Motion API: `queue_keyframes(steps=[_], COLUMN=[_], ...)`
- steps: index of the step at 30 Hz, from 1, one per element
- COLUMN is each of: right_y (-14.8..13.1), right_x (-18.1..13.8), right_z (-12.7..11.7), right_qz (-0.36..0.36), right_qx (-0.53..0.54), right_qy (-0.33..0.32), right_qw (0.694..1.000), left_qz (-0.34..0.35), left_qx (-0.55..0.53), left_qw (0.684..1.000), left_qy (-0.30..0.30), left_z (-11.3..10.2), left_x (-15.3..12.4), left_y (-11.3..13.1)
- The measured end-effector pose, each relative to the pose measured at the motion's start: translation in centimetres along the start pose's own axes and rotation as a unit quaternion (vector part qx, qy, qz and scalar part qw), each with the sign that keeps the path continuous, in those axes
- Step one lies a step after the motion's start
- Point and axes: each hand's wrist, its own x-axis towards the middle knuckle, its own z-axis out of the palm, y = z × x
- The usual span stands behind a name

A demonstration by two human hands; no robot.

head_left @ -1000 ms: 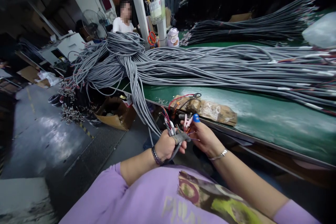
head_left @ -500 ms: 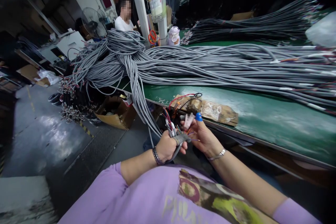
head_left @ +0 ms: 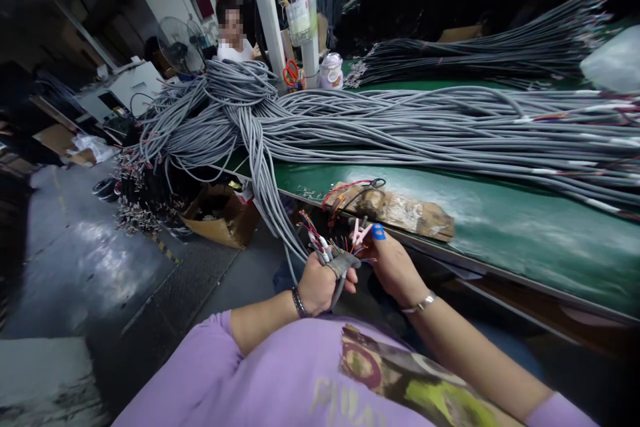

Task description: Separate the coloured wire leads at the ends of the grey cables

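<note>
A gray cable (head_left: 338,265) is held in the left hand (head_left: 319,285), just in front of the edge of the green bench (head_left: 500,227). The fingers of that hand are wrapped tight around the cable end. Thin colored wires (head_left: 314,230) stick up out of the fist, some red, some white, some blue. The cable runs up from the fist to the big pile of gray cables (head_left: 380,127) on the bench.

The right hand (head_left: 395,263) is held just beside the left one. A small pink clip (head_left: 359,233) is pinched between its thumb and first finger. A blue cover (head_left: 379,232) is worn on the tip of that finger. The clip is held right by the colored wires, but it cannot be told if they touch.

A flat brown block (head_left: 400,209) wrapped in tape is laid on the bench near the hands, with red and black wires (head_left: 350,187) looped on it. A second bundle of darker cables (head_left: 480,50) is laid farther back. A cardboard box (head_left: 220,213) is set on the floor under the hanging cables. A white post (head_left: 264,7) stands at the far end of the bench, and red scissors (head_left: 290,72) and a white jar (head_left: 331,71) are seen next to it. Another person in a white shirt (head_left: 233,50) is seen far behind the pile, by a fan (head_left: 175,47).
</note>
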Motion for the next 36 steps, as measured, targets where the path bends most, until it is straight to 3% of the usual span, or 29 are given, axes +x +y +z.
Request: queue_keyframes(steps=[6, 17, 24, 29, 32, 36], right_y=[-0.1, 0.2, -1.8, -2.7, -2.8, -2.5], right_x=[0.7, 0.4, -1.5, -2.6, -2.9, -2.7], right_z=[0.5, 0.2, -1.6, -1.0, -0.4, -0.5], right_qz=[0.122, 0.124, 0.161, 0.091, 0.087, 0.090], right_qx=[0.157, 0.169, -0.011, -0.153, -0.167, -0.163], right_qy=[-0.039, -0.035, -0.173, -0.169, -0.192, -0.169], right_qw=[0.979, 0.977, 0.972, 0.969, 0.963, 0.968], left_qz=[0.001, -0.007, 0.017, 0.024, 0.007, -0.002], left_qx=[-0.010, 0.010, 0.070, 0.117, 0.135, 0.125], left_qw=[1.000, 1.000, 0.997, 0.991, 0.986, 0.988], left_qy=[0.012, 0.007, -0.008, -0.055, -0.097, -0.093], left_z=[0.3, 0.0, -1.1, -1.4, -1.4, -1.5], left_x=[0.3, 0.0, -0.5, -0.6, -0.7, -0.8], left_y=[-0.1, -0.6, -1.4, -1.5, -1.3, -1.1])
